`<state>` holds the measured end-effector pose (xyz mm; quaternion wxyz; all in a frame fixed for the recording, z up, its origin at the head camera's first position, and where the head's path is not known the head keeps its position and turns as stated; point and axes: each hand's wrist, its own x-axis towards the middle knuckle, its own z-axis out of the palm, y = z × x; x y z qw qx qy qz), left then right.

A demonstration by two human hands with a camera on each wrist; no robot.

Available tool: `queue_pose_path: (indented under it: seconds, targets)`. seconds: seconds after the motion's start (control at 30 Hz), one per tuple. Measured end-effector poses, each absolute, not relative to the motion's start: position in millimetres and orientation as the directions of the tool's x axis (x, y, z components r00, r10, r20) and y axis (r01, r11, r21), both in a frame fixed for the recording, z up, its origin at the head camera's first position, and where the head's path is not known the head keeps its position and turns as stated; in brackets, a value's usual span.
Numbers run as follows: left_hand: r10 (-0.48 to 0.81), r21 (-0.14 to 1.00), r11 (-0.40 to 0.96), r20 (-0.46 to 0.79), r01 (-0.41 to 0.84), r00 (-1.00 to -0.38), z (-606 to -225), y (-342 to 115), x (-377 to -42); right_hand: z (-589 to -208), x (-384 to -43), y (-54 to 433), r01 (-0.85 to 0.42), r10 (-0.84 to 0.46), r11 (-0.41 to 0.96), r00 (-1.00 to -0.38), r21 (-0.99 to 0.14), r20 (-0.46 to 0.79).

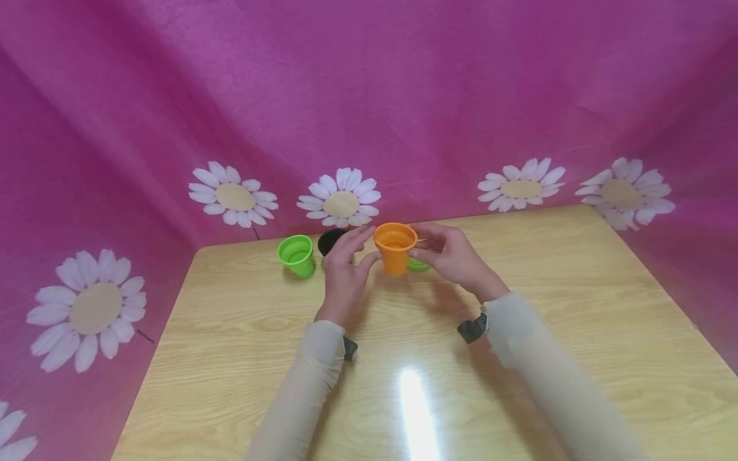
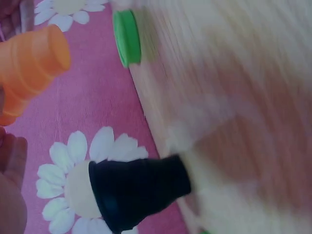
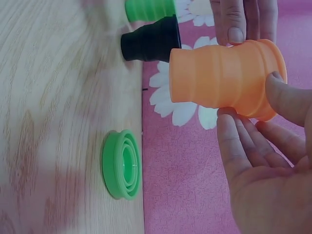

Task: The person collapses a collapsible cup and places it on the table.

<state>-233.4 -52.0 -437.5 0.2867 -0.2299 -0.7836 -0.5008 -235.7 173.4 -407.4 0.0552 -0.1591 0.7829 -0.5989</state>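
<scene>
An orange collapsible cup (image 1: 395, 250), extended to full height, is held upright above the table between both hands. My left hand (image 1: 344, 275) grips its left side, thumb and fingers at the wall. From the other side, my right hand (image 1: 458, 261) holds it, with the thumb near the rim and the fingers against the wall in the right wrist view. A black cup (image 2: 141, 192) stands behind the left hand, partly hidden in the head view. To its left is an extended green cup (image 1: 296, 256). A flattened green cup (image 3: 121, 165) lies behind the right hand.
The cups stand near the back edge of a wooden table (image 1: 242, 371). A pink curtain (image 1: 415, 96) with white flowers hangs behind it and along the sides. Each wrist carries a small black device, such as the one (image 1: 473, 328) on the right.
</scene>
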Motion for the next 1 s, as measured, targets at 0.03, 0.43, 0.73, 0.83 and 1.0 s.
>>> queue_pose_path:
  seconds: [0.03, 0.43, 0.73, 0.83, 1.0]
  targets:
    - [0.136, 0.578, 0.418, 0.723, 0.701, -0.678, -437, -55, -236, -407, -235, 174, -0.186, -0.318, 0.227, -0.942, -0.956, 0.108]
    - [0.355, 0.295, 0.442, 0.809, 0.847, -0.468, -427, -61, -240, -405, -229, 172, -0.485, -0.297, 0.492, -0.874, -0.723, 0.384]
    - [0.414, 0.214, 0.505, 0.79, 0.836, -0.452, -420, -58, -237, -408, -226, 172, -0.736, -0.382, 0.552, -0.64, -0.391, 0.666]
    - [0.437, 0.165, 0.521, 0.791, 0.837, -0.429, -419, -57, -236, -408, -227, 174, -0.77, -0.402, 0.558, -0.576, -0.308, 0.712]
    - [0.447, 0.119, 0.537, 0.8, 0.835, -0.401, -419, -55, -234, -408, -227, 176, -0.805, -0.445, 0.556, -0.498, -0.205, 0.745]
